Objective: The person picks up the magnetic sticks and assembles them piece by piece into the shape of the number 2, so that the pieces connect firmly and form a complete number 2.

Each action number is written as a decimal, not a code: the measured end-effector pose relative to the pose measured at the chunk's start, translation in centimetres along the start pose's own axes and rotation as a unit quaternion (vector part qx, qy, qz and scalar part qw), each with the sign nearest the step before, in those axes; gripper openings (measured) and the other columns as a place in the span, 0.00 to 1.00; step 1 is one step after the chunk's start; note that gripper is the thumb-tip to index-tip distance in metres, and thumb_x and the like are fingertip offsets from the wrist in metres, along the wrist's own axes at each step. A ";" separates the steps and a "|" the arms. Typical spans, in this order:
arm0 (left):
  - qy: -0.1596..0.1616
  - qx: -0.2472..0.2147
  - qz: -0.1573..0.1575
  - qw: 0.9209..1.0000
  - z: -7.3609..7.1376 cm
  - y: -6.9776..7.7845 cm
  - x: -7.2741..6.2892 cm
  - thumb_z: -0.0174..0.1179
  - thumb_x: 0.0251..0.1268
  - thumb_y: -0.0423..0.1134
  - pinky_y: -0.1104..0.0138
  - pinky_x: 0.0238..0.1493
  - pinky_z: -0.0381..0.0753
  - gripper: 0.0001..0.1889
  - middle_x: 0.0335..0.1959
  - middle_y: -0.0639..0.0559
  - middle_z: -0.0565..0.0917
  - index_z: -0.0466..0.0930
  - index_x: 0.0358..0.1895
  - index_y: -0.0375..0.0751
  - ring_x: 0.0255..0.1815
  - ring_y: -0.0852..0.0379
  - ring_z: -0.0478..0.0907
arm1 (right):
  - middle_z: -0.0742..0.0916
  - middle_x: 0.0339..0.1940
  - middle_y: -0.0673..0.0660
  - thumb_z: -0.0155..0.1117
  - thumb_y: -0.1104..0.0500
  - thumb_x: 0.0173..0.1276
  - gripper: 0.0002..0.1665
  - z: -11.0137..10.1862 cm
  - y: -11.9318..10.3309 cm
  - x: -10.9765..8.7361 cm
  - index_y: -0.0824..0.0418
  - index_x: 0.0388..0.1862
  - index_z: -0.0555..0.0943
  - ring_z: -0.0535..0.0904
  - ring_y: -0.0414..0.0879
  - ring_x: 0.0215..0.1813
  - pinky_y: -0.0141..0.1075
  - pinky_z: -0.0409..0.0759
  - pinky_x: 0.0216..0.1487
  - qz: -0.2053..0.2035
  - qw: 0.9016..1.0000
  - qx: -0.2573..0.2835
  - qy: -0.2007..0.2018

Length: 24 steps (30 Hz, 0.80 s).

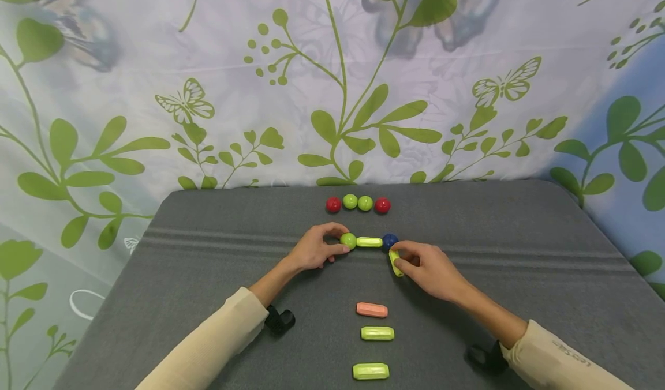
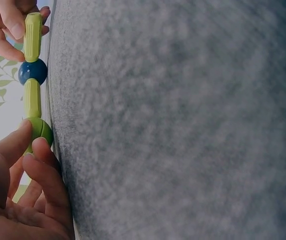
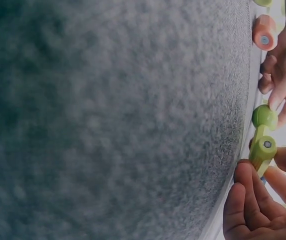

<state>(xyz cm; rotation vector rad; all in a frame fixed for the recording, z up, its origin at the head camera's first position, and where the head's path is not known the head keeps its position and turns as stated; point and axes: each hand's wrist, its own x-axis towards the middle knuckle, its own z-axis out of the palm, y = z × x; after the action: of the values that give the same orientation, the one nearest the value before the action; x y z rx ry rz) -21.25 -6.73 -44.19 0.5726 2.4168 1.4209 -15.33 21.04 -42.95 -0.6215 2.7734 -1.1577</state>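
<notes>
My left hand [image 1: 314, 248] pinches a green ball [image 1: 348, 240] between thumb and fingers. From that ball a yellow-green magnetic rod [image 1: 369, 242] runs right to a dark blue ball [image 1: 389, 240]. A second yellow-green rod [image 1: 396, 264] slants toward me from the blue ball, and my right hand [image 1: 435, 269] pinches it. In the left wrist view the pieces form a line: green ball [image 2: 43, 131], rod [image 2: 32, 98], blue ball [image 2: 39, 73], rod [image 2: 32, 37]. The right wrist view shows the held rod's metal-tipped end [image 3: 267, 145]; the blue ball is mostly hidden there.
Behind the joined pieces, a red ball [image 1: 333, 205], two green balls [image 1: 366, 203] and another red ball [image 1: 383, 205] stand in a row. Nearer me lie a salmon rod [image 1: 372, 310] and two yellow-green rods [image 1: 377, 333] on the grey cloth [image 1: 208, 274]. A patterned curtain [image 1: 234, 90] hangs behind.
</notes>
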 end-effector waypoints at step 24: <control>-0.002 -0.004 0.001 1.000 0.0 -0.1 0.0 0.67 0.65 0.36 0.68 0.16 0.70 0.17 0.50 0.46 0.81 0.79 0.57 0.42 0.22 0.59 0.77 | 0.86 0.33 0.48 0.65 0.62 0.70 0.17 0.2 0.1 0.0 0.64 0.56 0.80 0.78 0.38 0.29 0.35 0.75 0.28 0.003 1.000 0.014 -0.008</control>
<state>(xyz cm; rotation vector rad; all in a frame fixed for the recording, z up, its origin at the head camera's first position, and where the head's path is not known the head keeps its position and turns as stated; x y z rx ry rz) -21.28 -6.78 -44.28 0.5749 2.4074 1.4271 -15.35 20.95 -43.17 -0.6176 2.7403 -1.1823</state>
